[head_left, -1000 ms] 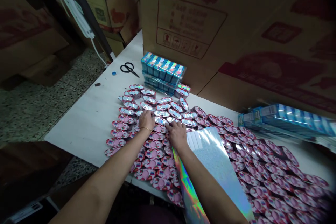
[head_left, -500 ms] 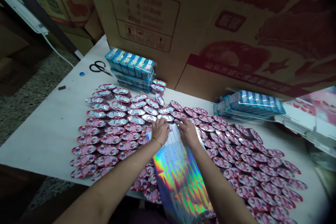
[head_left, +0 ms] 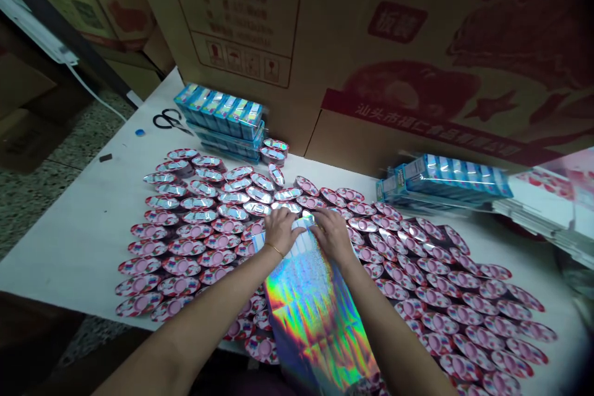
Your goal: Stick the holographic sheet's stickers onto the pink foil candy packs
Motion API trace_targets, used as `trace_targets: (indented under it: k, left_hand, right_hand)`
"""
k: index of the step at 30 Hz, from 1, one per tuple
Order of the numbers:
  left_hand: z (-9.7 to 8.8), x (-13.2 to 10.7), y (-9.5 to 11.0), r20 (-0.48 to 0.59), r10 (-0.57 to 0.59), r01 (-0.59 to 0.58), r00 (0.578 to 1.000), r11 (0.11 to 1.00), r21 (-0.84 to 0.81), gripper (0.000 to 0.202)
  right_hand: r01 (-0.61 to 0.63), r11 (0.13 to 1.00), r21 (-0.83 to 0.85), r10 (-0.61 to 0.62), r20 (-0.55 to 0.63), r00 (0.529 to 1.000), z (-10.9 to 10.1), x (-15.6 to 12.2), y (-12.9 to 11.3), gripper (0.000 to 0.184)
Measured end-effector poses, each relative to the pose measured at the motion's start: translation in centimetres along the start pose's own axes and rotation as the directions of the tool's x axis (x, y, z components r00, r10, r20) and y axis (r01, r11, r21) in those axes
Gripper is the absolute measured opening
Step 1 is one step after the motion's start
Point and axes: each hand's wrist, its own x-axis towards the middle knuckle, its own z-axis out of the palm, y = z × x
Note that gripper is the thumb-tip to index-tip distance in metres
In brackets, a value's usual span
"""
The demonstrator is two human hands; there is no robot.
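Observation:
A long, shiny rainbow holographic sheet (head_left: pixel 320 322) lies over the oval packs and runs toward my body. Small pale rectangles, like stickers, show at its far end. My left hand (head_left: pixel 281 230) rests at the sheet's far left edge, fingers bent and thumb pointing inward on it. Across from it, my right hand (head_left: pixel 332 232) has its fingers curled at the far right edge. Both hands look closed on the sheet, though the fingertips are partly hidden. Around them stand many red-and-pink oval packs (head_left: pixel 180 285) in rows. Some, such as a pack beyond my left hand (head_left: pixel 257 208), have silvery tops.
Blue boxes in clear wrap (head_left: pixel 223 114) stand at the back left, with more blue boxes (head_left: pixel 457 179) at the back right. Black scissors (head_left: pixel 167 119) and a blue cap (head_left: pixel 140 132) lie left. A large cardboard carton (head_left: pixel 297 62) walls the table's (head_left: pixel 60 241) back.
Both hands stay at the sheet's far end; my left thumb now reaches further inward over it. The whole view has shifted slightly.

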Motion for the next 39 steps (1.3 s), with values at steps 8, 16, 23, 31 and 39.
trace_targets:
  k: [8, 16, 23, 31, 39]
  left_hand:
    - [0.0, 1.3, 0.4, -0.025, 0.017, -0.019, 1.0, 0.998, -0.064, 0.012]
    - [-0.6, 2.3, 0.7, 0.062, -0.008, 0.02, 0.998, 0.978, -0.205, 0.016]
    - [-0.4, 1.8, 0.1, 0.018, 0.004, -0.002, 1.0, 0.992, -0.124, 0.014]
    - [-1.4, 3.6, -0.3, 0.126, -0.213, 0.232, 0.969, 0.611, -0.756, 0.044]
    - [-1.9, 7.0, -0.5, 0.246, -0.332, 0.357, 0.911, 0.334, -0.872, 0.032]
  right_hand:
    - [0.015, 1.0, 0.002, -0.015, 0.065, 0.998, -1.2, 2.0, -0.2, 0.024]
    - [0.327, 0.934, -0.144, -0.33, 0.002, 0.944, -1.0, 1.0, 0.4, 0.028]
    - [0.125, 0.992, 0.0, -0.125, -0.014, 0.992, -4.6, 0.5, -2.2, 0.017]
    - [-0.413, 0.596, 0.689, 0.538, 0.04, 0.842, -6.9, 5.2, -2.0, 0.017]
    - [-0.396, 0.096, 0.913, 0.831, 0.145, 0.536, -0.4, 6.4, -3.1, 0.028]
